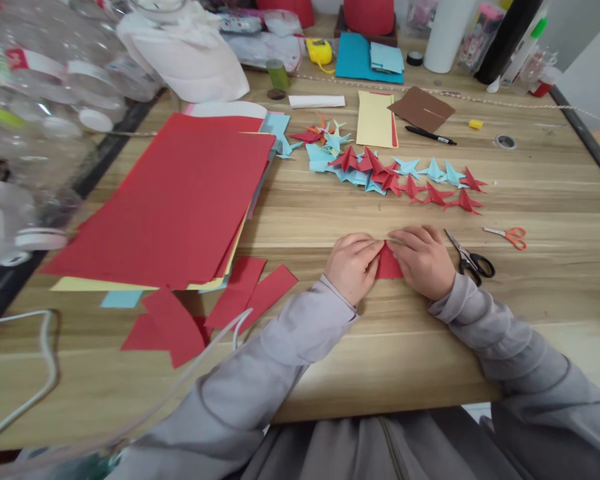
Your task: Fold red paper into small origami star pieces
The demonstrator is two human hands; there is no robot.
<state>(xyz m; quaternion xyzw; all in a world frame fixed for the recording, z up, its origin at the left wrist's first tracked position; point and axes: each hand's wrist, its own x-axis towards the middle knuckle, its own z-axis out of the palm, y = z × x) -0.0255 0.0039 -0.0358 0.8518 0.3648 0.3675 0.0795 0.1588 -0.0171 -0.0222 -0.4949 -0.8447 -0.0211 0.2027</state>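
A small piece of red paper (389, 264) lies on the table between my two hands, its lower part showing and its sides covered by fingers. My left hand (353, 265) is closed, pinching the paper's left side near the top. From the right, my right hand (423, 260) grips the other side, fingertips close to those of the left. Black-handled scissors (473, 260) rest just right of my right hand, and smaller orange-handled scissors (509, 235) lie beyond them. Behind my hands are rows of folded red paper cranes (414, 189) and light blue paper cranes (434, 170).
A stack of large red sheets (175, 200) covers the left side, with red offcuts (175, 327) in front. A white cable (47, 353) crosses the front left. Plastic bottles (45, 87) crowd the far left. Farther back are yellow paper (374, 120), brown paper (423, 109) and a black pen (431, 135).
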